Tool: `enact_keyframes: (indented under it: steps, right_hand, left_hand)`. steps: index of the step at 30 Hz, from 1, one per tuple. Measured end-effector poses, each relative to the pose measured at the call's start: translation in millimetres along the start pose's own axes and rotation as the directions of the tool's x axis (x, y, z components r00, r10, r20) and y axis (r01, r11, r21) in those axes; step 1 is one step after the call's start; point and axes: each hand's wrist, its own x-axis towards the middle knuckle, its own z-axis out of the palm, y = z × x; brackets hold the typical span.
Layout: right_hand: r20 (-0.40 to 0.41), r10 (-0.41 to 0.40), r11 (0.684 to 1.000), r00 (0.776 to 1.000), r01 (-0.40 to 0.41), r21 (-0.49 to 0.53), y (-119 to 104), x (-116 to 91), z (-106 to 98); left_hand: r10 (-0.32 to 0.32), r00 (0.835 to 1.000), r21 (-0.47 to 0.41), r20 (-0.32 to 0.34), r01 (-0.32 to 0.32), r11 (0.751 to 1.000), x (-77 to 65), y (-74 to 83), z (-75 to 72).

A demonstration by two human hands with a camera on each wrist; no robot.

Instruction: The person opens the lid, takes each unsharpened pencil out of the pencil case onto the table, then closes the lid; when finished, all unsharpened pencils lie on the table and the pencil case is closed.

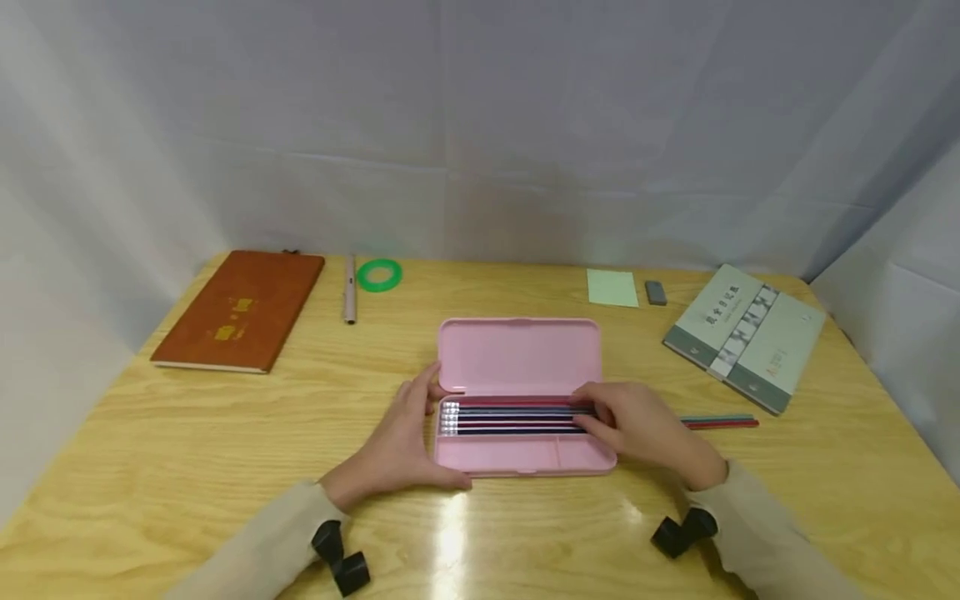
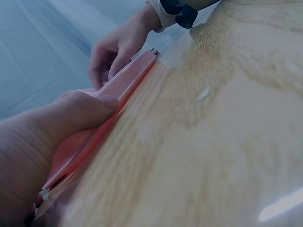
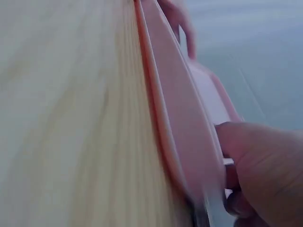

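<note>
Left hand: at 7 o'clock in the head view, thumb stretched toward 3 o'clock, fingers reaching toward 1 o'clock, the two forming a wide, C-shaped grip.
Right hand: at 4 o'clock, back turned up, bent index finger and right thumb aimed between 9 and 10 o'clock in a hold (a small gap parts their tips).
Left sleeve: pale, covering a forearm that slants toward 2 o'clock and ends at a bare wrist.
Right sleeve: pale too, its forearm slanting between 10 and 11 o'clock.
Between the hands: well apart at the wrists, nearer at the fingertips.
</note>
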Motion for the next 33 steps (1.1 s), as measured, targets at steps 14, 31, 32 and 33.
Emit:
enact_keyframes:
  steps: [14, 31, 32, 33]
  right_hand:
    - [0.058, 0.000, 0.991, 0.998, 0.008, -0.137, -24.3, 27.8, 6.4]
    - [0.113, -0.024, 0.999, 0.993, 0.020, 0.033, -30.0, 35.9, 15.0]
    - [0.119, -0.028, 0.999, 0.992, 0.023, 0.043, -30.4, 36.8, 15.0]
    - [0.123, -0.037, 0.998, 0.992, 0.031, 0.047, -30.5, 37.3, 15.3]
  left_hand:
    - [0.001, 1.000, 0.002, 0.005, -0.001, 1.000, 2.3, 3.4, -1.4]
    - [-0.021, 1.000, -0.002, 0.011, 0.021, 1.000, 0.1, 2.3, -2.5]
    - [-0.020, 1.000, -0.001, 0.010, 0.020, 1.000, 0.1, 2.1, -2.2]
    - [-0.018, 1.000, 0.001, 0.008, 0.018, 1.000, 0.2, 2.0, -2.0]
